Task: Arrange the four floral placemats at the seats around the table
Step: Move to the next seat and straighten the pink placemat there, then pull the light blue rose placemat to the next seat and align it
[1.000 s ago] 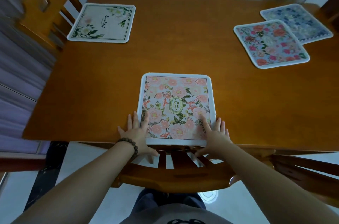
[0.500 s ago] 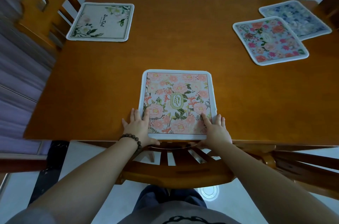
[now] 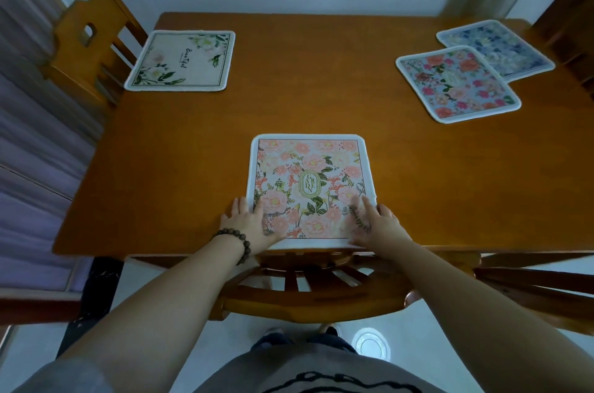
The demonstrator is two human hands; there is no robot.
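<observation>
Pressing flat fingers, both hands (image 3: 249, 225) (image 3: 377, 225) square the pink mat (image 3: 310, 174) at six o'clock; two mats (image 3: 456, 84) at two o'clock lie overlapped, unplaced.

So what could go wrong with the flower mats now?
The pink placemat lies right at the near table edge, under the left hand and right hand; a pull might slide it off. The red-flowered placemat overlaps the blue placemat, so lifting one may drag the other.
</observation>
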